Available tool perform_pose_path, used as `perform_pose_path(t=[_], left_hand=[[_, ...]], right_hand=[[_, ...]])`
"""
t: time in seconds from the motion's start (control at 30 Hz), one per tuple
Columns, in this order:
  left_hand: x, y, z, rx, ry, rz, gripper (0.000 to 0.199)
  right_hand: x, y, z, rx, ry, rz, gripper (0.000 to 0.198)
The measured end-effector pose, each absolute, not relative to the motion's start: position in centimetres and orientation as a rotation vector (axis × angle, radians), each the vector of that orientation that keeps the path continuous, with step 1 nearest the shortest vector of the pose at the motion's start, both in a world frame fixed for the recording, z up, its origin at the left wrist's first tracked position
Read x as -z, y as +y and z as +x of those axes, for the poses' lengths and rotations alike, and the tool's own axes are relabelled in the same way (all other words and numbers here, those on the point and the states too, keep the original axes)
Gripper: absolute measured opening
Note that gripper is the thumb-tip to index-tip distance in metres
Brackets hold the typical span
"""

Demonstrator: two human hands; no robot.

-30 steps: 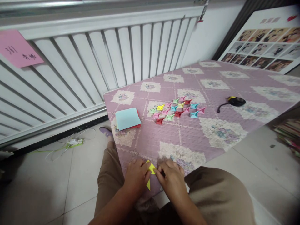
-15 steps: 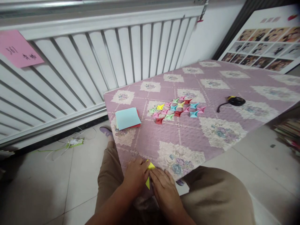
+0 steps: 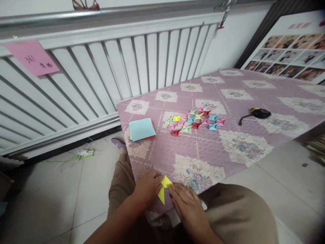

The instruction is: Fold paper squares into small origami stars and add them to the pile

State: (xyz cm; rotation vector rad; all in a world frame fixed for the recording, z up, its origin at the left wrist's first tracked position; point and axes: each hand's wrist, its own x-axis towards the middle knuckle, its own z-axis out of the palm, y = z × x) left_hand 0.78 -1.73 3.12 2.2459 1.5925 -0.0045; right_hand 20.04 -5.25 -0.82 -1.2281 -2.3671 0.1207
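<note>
A folded yellow paper point(image 3: 167, 182) lies at the near corner of the table, with one pointed flap aiming toward me. My left hand point(image 3: 149, 188) is closed at its left edge, thumb and fingertips on the paper. On the opposite side, my right hand point(image 3: 186, 200) has its fingers pressed together over the right corner of the paper. Its thumb is hidden. Beyond my hands rests a stack of coloured paper sheets point(image 3: 142, 129), light blue on top with red showing beneath. To its right, several small folded paper pieces point(image 3: 191, 119) sit in rows, in pink, red, green, blue and yellow.
A purple flowered cloth covers the table point(image 3: 162, 149). A black object with a thin curved arm point(image 3: 261, 113) lies at the right. Behind stands a white radiator point(image 3: 152, 61) bearing a pink note point(image 3: 33, 57). A photo board point(image 3: 286, 51) leans at the far right. A power strip point(image 3: 85, 154) lies on the floor.
The view has shifted slightly. My right hand has moved a little to the right, and more of the folded yellow paper shows between my hands.
</note>
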Motion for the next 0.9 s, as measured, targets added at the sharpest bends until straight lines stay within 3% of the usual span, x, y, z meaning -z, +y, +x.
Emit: perform_pose_path(t=[0.13,0.33,0.67,0.9], left_hand=[[-3.9,-1.4,0.1,0.059,1.455,2.328,0.039],[-4.6,-2.3,-2.1,-0.178,1.241,2.374,0.038],[-2.8,-2.3,-3.0,-0.106,1.222,2.509,0.024],[-2.9,-2.8,-3.2,-0.195,1.215,2.522,0.035]], right_hand=[[-0.6,-3.4,19.2,-0.134,-2.445,-1.322,0.029],[-1.3,-1.8,18.4,-0.114,-2.516,-1.316,0.011],[-1.1,-1.5,18.6,0.024,-2.574,-1.114,0.012],[-1.2,-1.4,18.8,-0.076,-2.517,-1.099,0.014]])
